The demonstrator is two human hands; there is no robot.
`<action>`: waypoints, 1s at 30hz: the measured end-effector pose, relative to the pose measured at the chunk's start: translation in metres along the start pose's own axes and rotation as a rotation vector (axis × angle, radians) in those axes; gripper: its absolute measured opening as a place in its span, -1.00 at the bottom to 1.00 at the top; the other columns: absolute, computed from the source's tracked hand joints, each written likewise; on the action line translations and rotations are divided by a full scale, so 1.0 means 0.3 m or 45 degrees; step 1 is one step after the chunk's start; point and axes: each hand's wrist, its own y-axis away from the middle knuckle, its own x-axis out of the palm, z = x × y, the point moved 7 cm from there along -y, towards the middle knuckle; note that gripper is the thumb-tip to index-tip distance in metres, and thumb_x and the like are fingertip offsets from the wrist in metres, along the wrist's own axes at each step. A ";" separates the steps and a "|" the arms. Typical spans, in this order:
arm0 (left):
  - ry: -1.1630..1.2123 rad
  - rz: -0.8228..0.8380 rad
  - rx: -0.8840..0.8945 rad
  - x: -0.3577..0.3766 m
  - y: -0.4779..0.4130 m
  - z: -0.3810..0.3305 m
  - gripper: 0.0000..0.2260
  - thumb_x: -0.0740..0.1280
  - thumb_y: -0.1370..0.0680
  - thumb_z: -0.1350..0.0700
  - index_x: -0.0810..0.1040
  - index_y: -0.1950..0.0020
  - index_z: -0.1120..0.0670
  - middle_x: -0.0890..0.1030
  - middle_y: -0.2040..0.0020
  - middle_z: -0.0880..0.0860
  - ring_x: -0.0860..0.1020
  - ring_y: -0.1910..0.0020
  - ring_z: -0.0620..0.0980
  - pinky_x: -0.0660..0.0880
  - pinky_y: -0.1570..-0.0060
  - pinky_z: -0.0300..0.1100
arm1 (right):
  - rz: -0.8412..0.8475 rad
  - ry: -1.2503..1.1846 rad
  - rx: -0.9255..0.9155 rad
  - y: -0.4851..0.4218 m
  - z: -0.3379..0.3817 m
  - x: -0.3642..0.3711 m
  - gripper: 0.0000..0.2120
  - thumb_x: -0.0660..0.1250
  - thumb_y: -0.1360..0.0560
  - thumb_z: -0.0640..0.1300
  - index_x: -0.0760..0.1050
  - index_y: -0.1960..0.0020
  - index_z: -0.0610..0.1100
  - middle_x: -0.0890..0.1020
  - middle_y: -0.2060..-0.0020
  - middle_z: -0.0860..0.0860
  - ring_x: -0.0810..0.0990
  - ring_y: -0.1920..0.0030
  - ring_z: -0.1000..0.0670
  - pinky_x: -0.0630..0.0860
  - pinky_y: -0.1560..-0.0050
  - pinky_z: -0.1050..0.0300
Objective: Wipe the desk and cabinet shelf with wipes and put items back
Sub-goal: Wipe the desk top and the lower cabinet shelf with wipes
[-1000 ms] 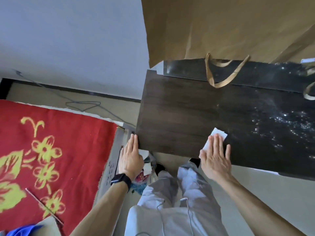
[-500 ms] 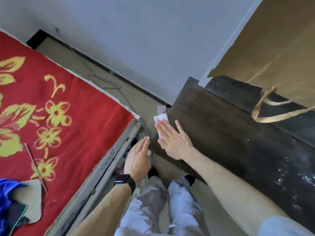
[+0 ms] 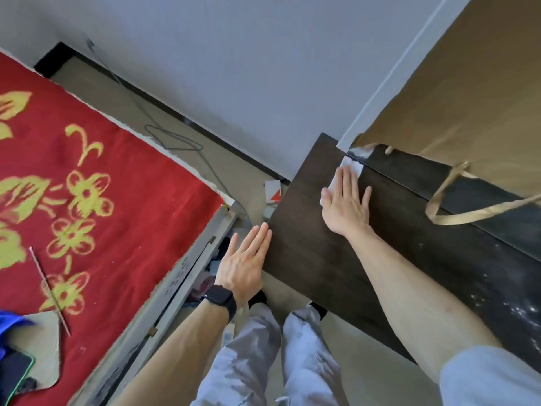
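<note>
A dark brown wooden desk point(image 3: 316, 253) runs from the middle to the lower right. My right hand point(image 3: 347, 203) lies flat on its far left corner, pressing a white wipe point(image 3: 349, 165) whose edge pokes out past the fingertips. My left hand point(image 3: 244, 262), with a black watch on the wrist, rests with straight fingers against the desk's left edge and holds nothing. A brown paper bag point(image 3: 468, 118) with ribbon handles stands at the back of the desk, right of the wipe.
A bed with a red and yellow flowered blanket point(image 3: 87, 206) fills the left side, its grey frame close to the desk. A red and white card point(image 3: 273, 193) and a cable lie on the floor by the wall. White specks dot the desk at right.
My right hand has slid the wipe from the desk's front left corner to its far corner by the bag. The left hand has stayed at the desk's left edge.
</note>
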 end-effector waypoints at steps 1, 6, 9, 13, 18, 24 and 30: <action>-0.019 -0.002 -0.007 -0.015 -0.004 -0.009 -0.28 0.10 -0.59 0.17 -0.32 -0.59 -0.01 -0.28 -0.62 -0.06 -0.26 -0.60 -0.05 -0.22 -0.58 0.10 | 0.004 -0.007 0.060 0.043 -0.068 0.012 -0.39 -0.29 -0.62 0.19 -0.34 -0.56 -0.06 -0.32 -0.55 0.04 -0.36 -0.53 0.04 -0.25 -0.52 -0.24; -0.017 -0.030 -0.002 -0.070 -0.055 -0.086 -0.44 0.01 -0.68 0.05 -0.10 -0.65 0.08 -0.14 -0.65 0.03 -0.17 -0.63 0.03 -0.16 -0.58 0.10 | 0.015 -0.126 0.471 0.172 -0.479 -0.010 -0.39 -0.25 -0.62 0.18 -0.30 -0.58 -0.04 -0.26 -0.57 0.04 -0.32 -0.54 0.06 -0.27 -0.51 -0.23; -0.082 0.034 0.091 -0.070 -0.116 -0.180 -0.43 -0.02 -0.69 -0.03 -0.16 -0.65 0.08 -0.20 -0.65 0.00 -0.20 -0.62 0.01 -0.13 -0.58 0.11 | 0.020 -0.166 0.657 0.221 -0.667 -0.024 -0.38 -0.23 -0.62 0.16 -0.25 -0.59 -0.08 -0.24 -0.57 0.02 -0.31 -0.55 0.06 -0.27 -0.51 -0.22; -0.099 0.082 0.148 -0.049 -0.175 -0.322 -0.43 -0.03 -0.69 -0.13 -0.16 -0.65 -0.06 -0.27 -0.63 -0.06 -0.23 -0.62 0.09 -0.07 -0.53 0.29 | -0.061 -0.193 0.684 0.237 -0.664 -0.011 -0.36 -0.22 -0.62 0.14 -0.21 -0.59 -0.16 -0.18 -0.58 -0.05 -0.26 -0.56 -0.01 -0.25 -0.52 -0.21; -0.071 0.133 -0.031 -0.003 -0.206 -0.419 -0.37 -0.04 -0.64 -0.28 -0.21 -0.63 -0.15 -0.27 -0.64 -0.06 -0.30 -0.59 0.19 -0.04 -0.46 0.42 | -0.159 -0.091 0.068 0.146 -0.334 0.024 -0.40 -0.19 -0.65 0.13 -0.25 -0.58 -0.11 -0.24 -0.57 0.00 -0.31 -0.55 0.00 -0.28 -0.51 -0.19; -0.132 0.151 -0.063 0.003 -0.204 -0.390 -0.32 0.00 -0.61 -0.34 -0.28 -0.61 -0.21 -0.30 -0.62 -0.10 -0.29 -0.60 0.14 0.01 -0.49 0.36 | -0.159 -0.091 0.040 0.149 -0.487 0.028 -0.41 -0.19 -0.65 0.15 -0.21 -0.59 -0.05 -0.21 -0.58 0.09 -0.29 -0.55 0.09 -0.23 -0.52 -0.26; -0.067 0.112 -0.210 0.012 -0.205 -0.459 -0.30 0.01 -0.60 -0.37 -0.23 -0.63 -0.18 -0.28 -0.64 -0.03 -0.23 -0.60 0.21 0.00 -0.52 0.29 | -0.141 -0.215 0.436 0.291 -0.957 0.004 -0.40 -0.26 -0.61 0.18 -0.29 -0.57 -0.02 -0.29 -0.55 0.14 -0.37 -0.52 0.13 -0.31 -0.49 -0.26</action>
